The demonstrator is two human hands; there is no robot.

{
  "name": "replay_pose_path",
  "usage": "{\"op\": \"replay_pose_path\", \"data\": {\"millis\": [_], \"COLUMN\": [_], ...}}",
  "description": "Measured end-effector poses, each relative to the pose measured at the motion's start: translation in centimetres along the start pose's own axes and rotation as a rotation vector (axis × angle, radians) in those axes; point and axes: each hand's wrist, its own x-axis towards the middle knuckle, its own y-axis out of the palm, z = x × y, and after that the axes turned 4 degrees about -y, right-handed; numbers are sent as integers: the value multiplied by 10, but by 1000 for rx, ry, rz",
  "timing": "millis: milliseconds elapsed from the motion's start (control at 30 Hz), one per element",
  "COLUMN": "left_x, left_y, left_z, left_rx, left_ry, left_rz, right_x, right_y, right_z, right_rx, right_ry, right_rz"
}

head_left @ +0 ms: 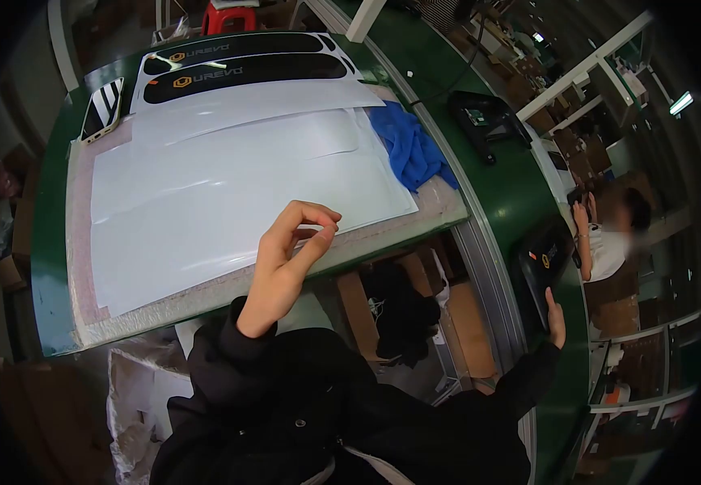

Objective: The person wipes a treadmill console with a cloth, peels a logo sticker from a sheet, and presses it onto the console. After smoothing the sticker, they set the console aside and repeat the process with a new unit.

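My left hand (pixel 290 255) is above the near edge of the padded work surface, its thumb and index fingertips pinched together. Whatever is in the pinch, if anything, is too small to make out. Under and beyond it lie white backing sheets (pixel 229 178). Two black glossy panels with the UREVO logo (pixel 245 79) lie at their far end. On the right, my right hand (pixel 556 320) rests with stretched fingers against the near edge of a black device cover (pixel 546 259) with an orange logo. That cover sits on the green conveyor (pixel 500 198).
A blue cloth (pixel 411 149) lies at the pad's right edge, a phone (pixel 103 111) at its far left. Another black housing (pixel 484 121) sits farther up the conveyor. A metal rail (pixel 492 299) separates bench and conveyor. Across it, a co-worker's hands (pixel 583 212) touch a dark part.
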Motion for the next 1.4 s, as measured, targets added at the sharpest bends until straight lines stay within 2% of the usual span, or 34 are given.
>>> {"op": "replay_pose_path", "data": {"millis": [100, 200, 300, 367, 433, 533, 633, 733, 833, 933, 1000, 1200, 1400], "left_x": [-8, -22, -35, -40, -45, -57, -78, -101, -121, -123, -121, -118, -111], "left_y": [-3, -5, -12, -14, -16, -22, -34, -47, -59, -66, -67, -69, -71], "left_z": [-8, -15, -16, -15, -22, -32, -41, -51, -58, -56, -53, -53, -48], "left_rx": [8, 87, 268, 380, 502, 591, 624, 661, 604, 555, 539, 509, 526], "left_ry": [-8, -4, 86, 122, 129, 166, 146, 139, 31, 76, 72, 11, 44], "left_rz": [-34, -91, -115, -175, -233, -288, -365, -468, -588, -637, -624, -561, -576], "right_x": [29, 42, 42, 64, 79, 116, 158, 194, 199, 189, 176, 177, 187], "right_y": [-3, -1, 8, 15, 51, 124, 189, 228, 232, 229, 230, 217, 155], "right_z": [-12, -1, 36, 91, 151, 222, 258, 267, 267, 273, 281, 327, 381], "right_rx": [-52, -463, -1080, -683, -558, -489, -764, -932, -884, -908, -905, -796, -701], "right_ry": [22, 32, -275, -440, -671, -865, -957, -833, -682, -741, -790, -692, -516], "right_rz": [-85, -238, -664, -415, -332, -381, -594, -663, -677, -692, -745, -761, -690]}}
